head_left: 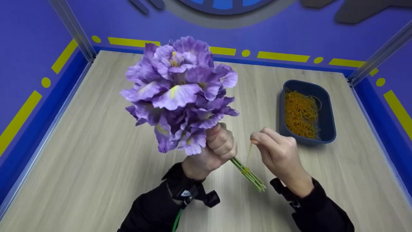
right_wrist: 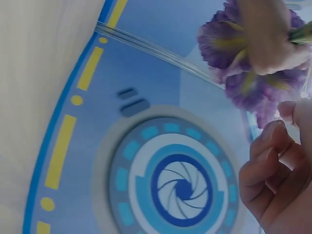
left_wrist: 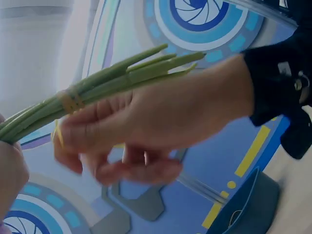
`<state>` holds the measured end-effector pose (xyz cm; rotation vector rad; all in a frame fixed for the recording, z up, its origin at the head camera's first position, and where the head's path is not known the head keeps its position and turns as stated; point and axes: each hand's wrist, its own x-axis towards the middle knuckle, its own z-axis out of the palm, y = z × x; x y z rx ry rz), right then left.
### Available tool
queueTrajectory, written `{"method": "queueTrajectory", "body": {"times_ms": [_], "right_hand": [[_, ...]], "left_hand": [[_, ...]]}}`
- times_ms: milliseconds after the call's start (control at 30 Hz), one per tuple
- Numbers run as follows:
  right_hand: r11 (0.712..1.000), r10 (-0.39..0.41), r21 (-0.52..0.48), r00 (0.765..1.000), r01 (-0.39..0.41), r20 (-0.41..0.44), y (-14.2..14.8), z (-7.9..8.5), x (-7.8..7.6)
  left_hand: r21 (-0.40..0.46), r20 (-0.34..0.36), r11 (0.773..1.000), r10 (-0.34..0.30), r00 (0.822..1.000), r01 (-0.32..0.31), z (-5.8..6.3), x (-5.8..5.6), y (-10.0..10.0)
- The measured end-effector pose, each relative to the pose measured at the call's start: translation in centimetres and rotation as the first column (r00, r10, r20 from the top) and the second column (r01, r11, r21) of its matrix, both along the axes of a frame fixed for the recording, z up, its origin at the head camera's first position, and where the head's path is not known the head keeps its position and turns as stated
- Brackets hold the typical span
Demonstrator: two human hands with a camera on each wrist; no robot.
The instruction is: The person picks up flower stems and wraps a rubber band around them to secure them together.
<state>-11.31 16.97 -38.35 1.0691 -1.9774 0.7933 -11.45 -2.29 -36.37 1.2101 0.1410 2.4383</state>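
My left hand (head_left: 219,145) grips a bunch of purple artificial flowers (head_left: 180,93) by the stems, just below the blooms. The green stems (head_left: 257,183) stick out beneath that fist, tilted down to the right. A yellow rubber band (head_left: 246,170) is wound round them, also seen as a wrapped rubber band (left_wrist: 71,101) in the left wrist view. My right hand (head_left: 280,151) pinches a loop of this band between thumb and forefinger, pulling a thin strand away from the stems. In the right wrist view its other fingers (right_wrist: 265,168) are curled.
A dark blue plastic bin (head_left: 331,129) with many yellow rubber bands (head_left: 301,114) stands right of the right hand. Beneath is a light wooden table (head_left: 106,145), bounded by blue panels (head_left: 273,38) at the back and sides.
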Motion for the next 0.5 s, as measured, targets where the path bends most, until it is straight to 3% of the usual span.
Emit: {"method": "queueTrajectory", "body": {"times_ms": [133,200,367,500], "right_hand": [[0.996,0.038,0.082,0.998,-0.043,0.052,-0.8,-2.5,-1.5],[0.992,0.082,0.086,0.986,-0.095,0.146,-1.5,-3.6,-1.5],[0.987,0.125,0.054,0.934,-0.152,0.334,-2.9,-4.5,0.2],[0.989,0.042,0.117,0.936,-0.088,0.348,-3.3,-4.2,1.7]], "left_hand": [[0.121,0.084,0.987,0.1,0.991,-0.11,-0.5,-0.3,0.2],[0.169,0.14,0.97,0.15,0.979,-0.173,-0.6,-0.5,0.0],[0.159,0.237,0.941,0.256,0.937,-0.298,-0.4,-0.8,-0.7],[0.134,0.293,0.91,0.342,0.893,-0.392,-0.4,-1.2,-1.3]]}}
